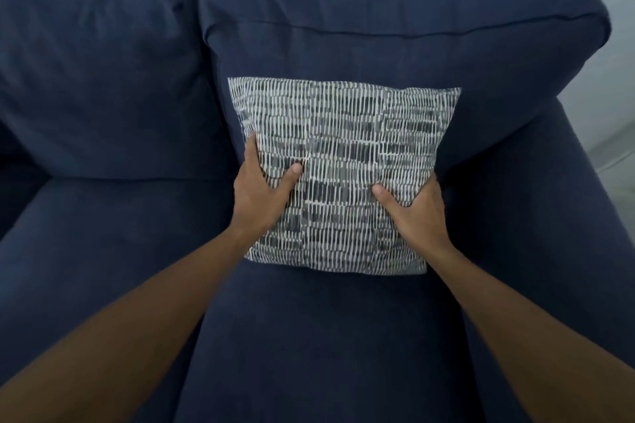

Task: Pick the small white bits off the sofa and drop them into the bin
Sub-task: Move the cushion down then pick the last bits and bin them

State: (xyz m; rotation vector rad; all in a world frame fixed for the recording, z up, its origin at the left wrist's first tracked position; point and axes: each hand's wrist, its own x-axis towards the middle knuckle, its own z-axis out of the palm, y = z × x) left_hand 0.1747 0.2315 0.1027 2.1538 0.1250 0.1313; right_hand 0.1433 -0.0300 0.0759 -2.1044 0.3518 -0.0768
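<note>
While gripping the pillow (343,161) by its lower side edges: left hand (259,194) and right hand (417,213), thumbs on the front, fingers wrapped behind, clamped on soft, light fabric. Likely squashy and easy to lift from there. Behind the pillow, sofa (103,251) back cushion. No white bits or bin in view; perhaps under the pillow.

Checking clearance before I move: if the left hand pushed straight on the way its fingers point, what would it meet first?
Likely the sofa's back cushion: the left hand points up along the patterned pillow edge it grips.
</note>
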